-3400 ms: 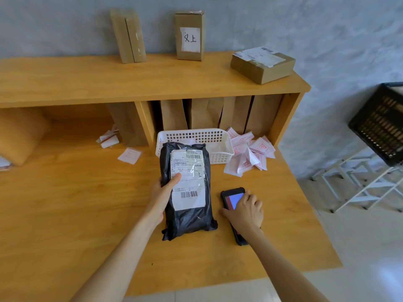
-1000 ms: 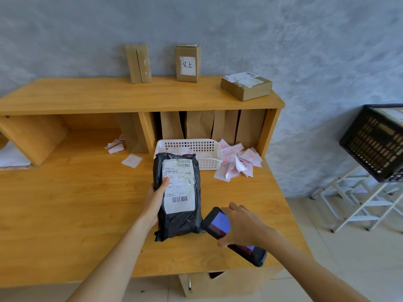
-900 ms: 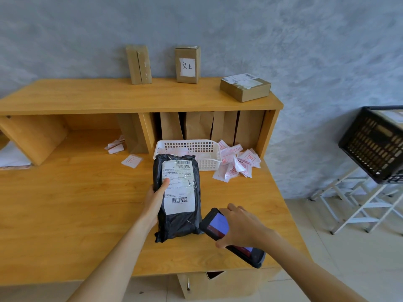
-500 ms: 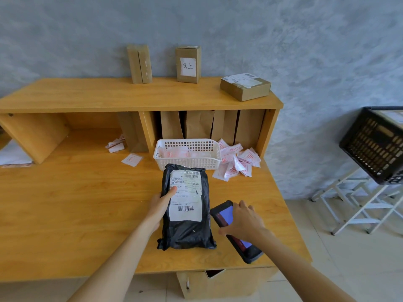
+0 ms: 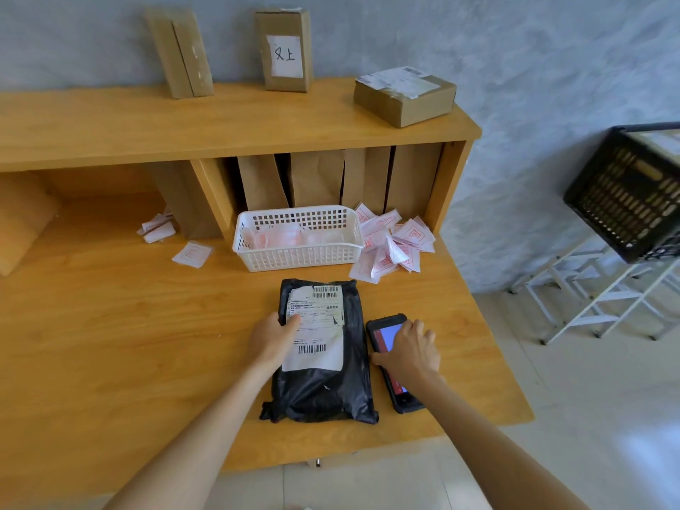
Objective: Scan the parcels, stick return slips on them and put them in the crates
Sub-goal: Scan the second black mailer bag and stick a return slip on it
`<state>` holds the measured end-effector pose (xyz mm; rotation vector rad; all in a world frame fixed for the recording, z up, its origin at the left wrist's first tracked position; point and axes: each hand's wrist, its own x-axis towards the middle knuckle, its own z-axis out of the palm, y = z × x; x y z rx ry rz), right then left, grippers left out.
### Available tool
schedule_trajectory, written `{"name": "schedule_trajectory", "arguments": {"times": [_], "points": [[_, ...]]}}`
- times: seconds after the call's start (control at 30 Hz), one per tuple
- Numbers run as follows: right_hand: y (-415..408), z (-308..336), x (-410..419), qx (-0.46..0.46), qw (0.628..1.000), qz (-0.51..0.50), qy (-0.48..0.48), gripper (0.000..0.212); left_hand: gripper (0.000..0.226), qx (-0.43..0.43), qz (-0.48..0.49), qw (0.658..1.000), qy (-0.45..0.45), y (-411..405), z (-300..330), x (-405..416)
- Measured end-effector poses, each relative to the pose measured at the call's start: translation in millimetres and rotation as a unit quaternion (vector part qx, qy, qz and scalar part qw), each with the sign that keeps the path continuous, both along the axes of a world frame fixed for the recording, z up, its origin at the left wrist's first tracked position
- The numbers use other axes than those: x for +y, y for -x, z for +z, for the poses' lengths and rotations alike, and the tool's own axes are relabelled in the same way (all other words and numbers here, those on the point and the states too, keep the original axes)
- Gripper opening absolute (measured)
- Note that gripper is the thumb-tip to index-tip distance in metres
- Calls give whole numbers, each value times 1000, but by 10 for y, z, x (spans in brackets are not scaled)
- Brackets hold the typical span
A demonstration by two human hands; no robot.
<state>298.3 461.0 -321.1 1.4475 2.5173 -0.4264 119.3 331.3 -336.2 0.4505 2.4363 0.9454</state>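
Observation:
A black plastic parcel [image 5: 323, 384] with a white shipping label lies flat on the wooden desk [image 5: 110, 344]. My left hand [image 5: 274, 340] grips its left edge, thumb on the label. Just right of the parcel a black handheld scanner [image 5: 386, 334] with a lit screen lies on the desk. My right hand [image 5: 408, 353] covers its middle, fingers curled round it. Loose return slips [image 5: 390, 244] with red print are heaped behind, beside a white basket [image 5: 298, 252] that holds more slips. A black crate [image 5: 629, 193] stands on a white rack at the right.
Three cardboard boxes stand on the shelf top: [image 5: 180, 53], [image 5: 285, 49], [image 5: 404, 95]. Brown paper packets [image 5: 316, 182] stand upright in the cubby behind the basket. A few stray slips [image 5: 191, 254] lie left of the basket. The desk's right edge borders tiled floor.
My right hand has lowered the scanner from the air onto the desk beside the parcel. The left hand has laid the tilted parcel flat and nearer to me.

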Motion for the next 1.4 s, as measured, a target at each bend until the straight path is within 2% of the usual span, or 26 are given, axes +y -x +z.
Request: {"name": "schedule_trajectory", "arguments": {"times": [0.1,0.23,0.37,0.5,0.73,0.93,1.07,1.27,1.4], "points": [[63,-36,54,-3,1000,-10,8,94,20,30,-5,1000,1,90,20,71],[210,57,251,28,999,-30,15,94,32,185,-49,981,-16,239,36,233],[491,197,541,114,991,-70,0,74,23,314,-162,934,-51,315,69,538],[809,279,854,166,980,-102,-40,52,22,349,-274,894,-68,302,-2,851],[1182,207,1228,182,971,-140,-67,43,24,336,-338,877,-61,292,-179,1003],[1146,132,1377,188,966,-151,-95,15,17,328,-323,885,-73,287,-177,1019],[1015,191,1455,225,951,-158,-140,21,18,302,-323,894,-75,301,-168,1025],[876,357,1530,284,934,-168,-136,20,12,214,-295,925,-105,334,-166,1016],[840,368,1509,297,935,-145,-130,22,10,80,-219,958,-164,376,-102,1010]]}}
